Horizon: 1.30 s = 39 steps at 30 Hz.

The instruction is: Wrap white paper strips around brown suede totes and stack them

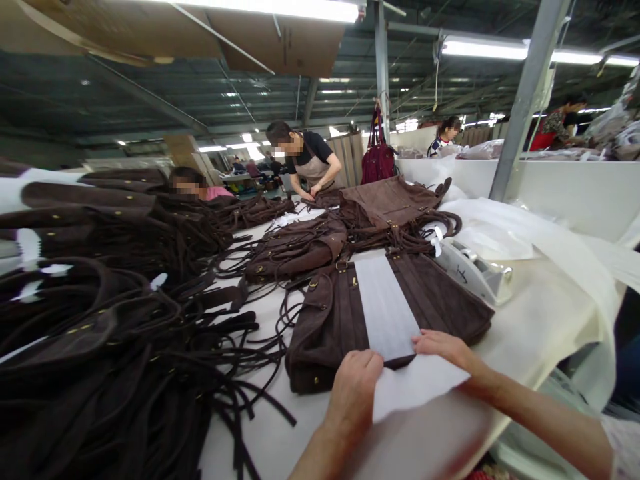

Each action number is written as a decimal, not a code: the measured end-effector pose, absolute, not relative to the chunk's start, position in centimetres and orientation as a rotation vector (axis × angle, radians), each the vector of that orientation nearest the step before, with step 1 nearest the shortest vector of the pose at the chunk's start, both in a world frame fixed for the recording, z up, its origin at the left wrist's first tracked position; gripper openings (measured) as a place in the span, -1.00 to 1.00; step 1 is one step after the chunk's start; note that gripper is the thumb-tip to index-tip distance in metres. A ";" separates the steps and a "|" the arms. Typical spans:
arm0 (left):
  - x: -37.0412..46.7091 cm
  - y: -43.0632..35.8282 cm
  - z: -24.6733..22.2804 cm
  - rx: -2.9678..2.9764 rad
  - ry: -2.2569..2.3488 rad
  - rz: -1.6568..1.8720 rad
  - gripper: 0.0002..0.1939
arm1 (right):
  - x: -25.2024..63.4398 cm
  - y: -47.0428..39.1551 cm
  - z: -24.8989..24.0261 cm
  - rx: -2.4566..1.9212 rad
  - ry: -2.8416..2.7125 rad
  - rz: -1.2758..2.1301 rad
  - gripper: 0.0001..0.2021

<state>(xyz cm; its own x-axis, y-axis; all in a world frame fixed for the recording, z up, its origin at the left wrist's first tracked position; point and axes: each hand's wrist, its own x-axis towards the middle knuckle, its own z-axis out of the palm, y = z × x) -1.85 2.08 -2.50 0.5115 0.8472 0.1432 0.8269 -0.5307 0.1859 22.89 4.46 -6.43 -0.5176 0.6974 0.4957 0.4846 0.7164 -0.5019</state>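
Note:
A dark brown suede handbag lies flat on the table in front of me, with brass-coloured fittings at its left side. Across its middle runs a strip of white foam sheet, whose near end hangs over the bag's front edge. My left hand is closed on the sheet's left edge, at the bag's near side. At the opposite edge, my right hand pinches the same sheet between thumb and fingers. Its thumb is partly hidden.
Dark brown bags with long straps are heaped on the left. More bags lie beyond mine. A white tape dispenser stands at right, near loose white sheeting. A person in an apron works across the table.

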 end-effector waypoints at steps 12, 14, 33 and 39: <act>1.3 4.8 0.4 2.059 2.135 0.170 -0.78 | 19.0 5.9 -8.2 -1.437 -1.861 0.176 -0.38; 1.5 5.3 0.6 1.999 2.167 0.106 -0.71 | 18.9 6.1 -8.4 -1.449 -1.908 0.100 -0.45; 2.2 7.5 0.9 2.146 2.090 -0.164 -0.63 | 17.5 7.6 -6.0 -1.710 -2.263 -0.010 -0.77; 3.0 8.6 -0.6 2.625 1.793 0.011 -0.66 | 16.5 8.9 -3.7 -1.733 -2.427 -0.066 -0.79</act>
